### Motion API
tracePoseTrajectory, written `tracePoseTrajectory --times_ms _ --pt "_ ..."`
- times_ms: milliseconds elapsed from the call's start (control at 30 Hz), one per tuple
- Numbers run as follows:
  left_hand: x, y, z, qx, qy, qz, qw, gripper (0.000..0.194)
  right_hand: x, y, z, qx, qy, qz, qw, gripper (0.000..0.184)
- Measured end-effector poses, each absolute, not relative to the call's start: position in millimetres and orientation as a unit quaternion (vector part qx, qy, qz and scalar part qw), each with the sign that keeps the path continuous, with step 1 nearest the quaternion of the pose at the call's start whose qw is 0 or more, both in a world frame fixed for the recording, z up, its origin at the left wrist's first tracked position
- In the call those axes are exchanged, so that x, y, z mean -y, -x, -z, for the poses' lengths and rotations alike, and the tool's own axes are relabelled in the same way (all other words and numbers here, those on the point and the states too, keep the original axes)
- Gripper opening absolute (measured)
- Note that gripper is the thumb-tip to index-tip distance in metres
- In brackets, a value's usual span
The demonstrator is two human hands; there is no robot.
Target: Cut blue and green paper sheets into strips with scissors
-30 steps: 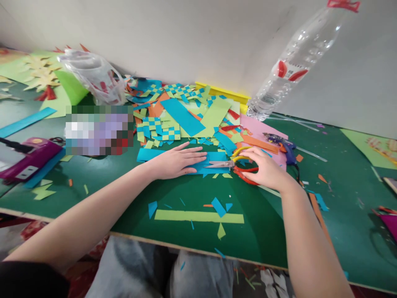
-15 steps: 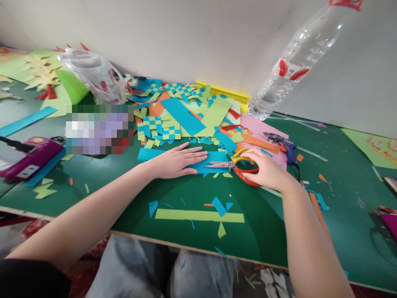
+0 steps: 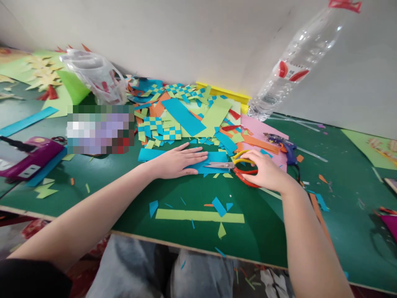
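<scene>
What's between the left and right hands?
Head view: the scissors' blades, tips toward the left hand, with blue paper beneath them. The right hand holds the handles.

I see a big clear bottle (image 3: 290,72) with a red cap near the wall (image 3: 161,37). On my left are a crinkly plastic bag (image 3: 93,76) and a purple box (image 3: 46,151). A blue glue gun (image 3: 290,154) lies partly on pink paper (image 3: 252,125).
</scene>
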State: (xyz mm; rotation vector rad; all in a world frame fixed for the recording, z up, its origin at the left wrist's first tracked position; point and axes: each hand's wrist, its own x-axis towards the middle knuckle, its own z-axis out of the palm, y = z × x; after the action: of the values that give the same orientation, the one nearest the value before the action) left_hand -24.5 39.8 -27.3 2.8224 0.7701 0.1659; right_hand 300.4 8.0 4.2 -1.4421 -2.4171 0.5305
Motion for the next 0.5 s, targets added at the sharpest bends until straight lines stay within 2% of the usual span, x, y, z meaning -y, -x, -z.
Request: tracePoseTrajectory --times_ms 500 --pt "-40.3 24.1 27.0 -0.265 -0.958 -0.041 0.100 0.059 -5.1 -295.3 -3.6 0.846 0.491 -0.168 0.123 0.035"
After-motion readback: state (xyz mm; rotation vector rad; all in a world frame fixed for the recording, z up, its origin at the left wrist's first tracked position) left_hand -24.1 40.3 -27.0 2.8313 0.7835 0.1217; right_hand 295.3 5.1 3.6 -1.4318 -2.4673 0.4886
